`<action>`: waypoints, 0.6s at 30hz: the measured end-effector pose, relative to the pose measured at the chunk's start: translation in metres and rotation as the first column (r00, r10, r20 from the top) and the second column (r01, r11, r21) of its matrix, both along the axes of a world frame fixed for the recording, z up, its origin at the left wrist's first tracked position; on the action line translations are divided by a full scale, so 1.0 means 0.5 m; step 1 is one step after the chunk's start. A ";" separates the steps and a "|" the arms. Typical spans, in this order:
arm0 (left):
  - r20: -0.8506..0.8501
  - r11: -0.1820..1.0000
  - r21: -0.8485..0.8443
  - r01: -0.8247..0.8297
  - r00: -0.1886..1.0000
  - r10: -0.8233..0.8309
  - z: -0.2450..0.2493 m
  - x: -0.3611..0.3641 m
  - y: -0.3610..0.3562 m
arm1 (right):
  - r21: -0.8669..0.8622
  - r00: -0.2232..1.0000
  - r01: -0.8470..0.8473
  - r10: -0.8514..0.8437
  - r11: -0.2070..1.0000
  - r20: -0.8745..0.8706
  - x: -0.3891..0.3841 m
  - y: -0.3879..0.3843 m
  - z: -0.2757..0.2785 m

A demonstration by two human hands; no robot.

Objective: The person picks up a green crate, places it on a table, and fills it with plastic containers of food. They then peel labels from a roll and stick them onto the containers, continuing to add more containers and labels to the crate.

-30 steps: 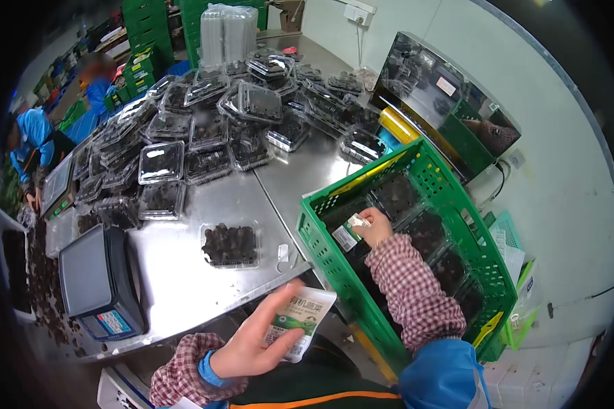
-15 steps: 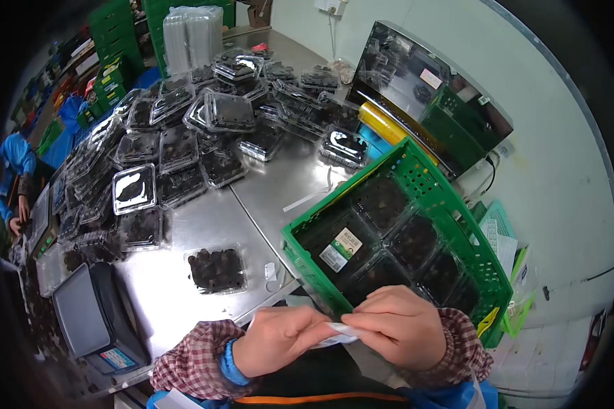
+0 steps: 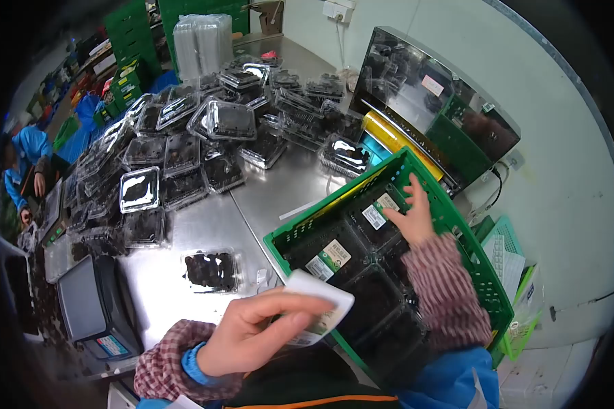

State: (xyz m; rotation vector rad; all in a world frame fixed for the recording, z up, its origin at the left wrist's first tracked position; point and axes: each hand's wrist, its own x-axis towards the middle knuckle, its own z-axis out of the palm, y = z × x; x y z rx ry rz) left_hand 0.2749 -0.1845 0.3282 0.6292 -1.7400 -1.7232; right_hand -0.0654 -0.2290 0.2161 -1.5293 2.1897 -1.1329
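A curling label (image 3: 320,286) sits pinched between thumb and fingers in the grip of the left hand (image 3: 252,334) before a green crate (image 3: 474,258), as the right hand (image 3: 418,217), digits spread, reaches beside a second label (image 3: 381,210) on a dark-filled pack (image 3: 367,238) inside.

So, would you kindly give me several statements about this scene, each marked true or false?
1. The left hand holds at least one label. True.
2. The right hand rests on the scale. False: it is over the green crate.
3. At least two labelled clamshell packs sit in the green crate. True.
4. The other packs form one neat row on the steel table. False: most lie heaped.
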 end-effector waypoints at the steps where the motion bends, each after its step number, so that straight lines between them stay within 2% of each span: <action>1: -0.003 0.997 0.027 -0.076 0.997 0.076 0.001 -0.018 0.011 | -0.112 0.901 -0.180 0.209 0.977 0.379 0.048 0.044 0.089; 2: -0.005 0.987 0.053 -0.153 0.988 0.154 0.006 -0.037 0.023 | -0.132 0.661 -0.291 0.299 0.948 0.689 0.101 0.101 0.184; 3: -0.028 0.975 -0.038 -0.218 0.976 0.217 0.008 -0.062 0.032 | -0.207 0.544 -0.433 0.438 0.877 0.715 0.139 0.155 0.240; 4: -0.052 0.950 -0.128 -0.286 0.958 0.281 0.011 -0.088 0.040 | -0.143 0.635 -0.699 0.700 0.701 0.327 0.162 0.184 0.301; 5: 0.011 0.942 -0.306 -0.134 0.989 0.145 0.013 -0.085 0.031 | -0.008 0.659 -0.750 0.748 0.662 0.079 0.189 0.209 0.342; 7: 0.040 0.912 -0.407 -0.041 0.997 0.062 0.020 -0.100 0.038 | -0.015 0.710 -0.699 0.691 0.715 -0.133 0.201 0.241 0.330; 8: 0.135 0.916 -0.400 0.026 0.990 0.031 -0.002 -0.106 0.040 | -0.007 0.698 -0.698 0.678 0.716 -0.232 0.193 0.251 0.332; 9: 0.131 0.917 -0.397 0.030 0.991 0.024 -0.043 -0.109 0.048 | 0.007 0.672 -0.701 0.664 0.713 -0.329 0.177 0.257 0.335; 11: 0.296 0.951 -0.280 0.132 0.954 -0.045 -0.130 -0.097 0.083 | -0.083 0.914 -0.368 0.345 0.926 -0.214 0.104 0.262 0.338; 12: 0.369 0.986 -0.035 0.161 0.919 -0.137 -0.149 -0.079 0.094 | -0.081 0.973 -0.228 0.229 0.970 -0.006 0.027 0.249 0.311; 13: 0.372 0.985 -0.035 0.171 0.917 -0.146 -0.143 -0.074 0.089 | -0.046 0.974 -0.088 0.095 0.995 0.204 -0.056 0.228 0.258; 15: 0.109 0.945 0.319 0.067 0.988 -0.107 -0.109 -0.068 0.088 | 0.293 0.985 -0.162 0.135 0.942 0.111 -0.158 0.187 0.128; 16: -0.088 0.931 0.346 0.114 0.992 -0.088 -0.083 -0.072 0.080 | 0.329 0.994 -0.098 0.074 0.939 0.086 -0.177 0.175 0.033; 17: -0.168 0.903 0.413 0.120 0.984 -0.054 -0.048 -0.071 0.080 | 0.356 0.998 -0.035 0.017 0.934 0.053 -0.186 0.169 -0.050; 18: -0.073 0.988 0.142 0.064 0.996 -0.054 -0.041 -0.064 0.075 | 0.419 0.997 -0.039 0.007 0.907 0.079 -0.190 0.165 -0.105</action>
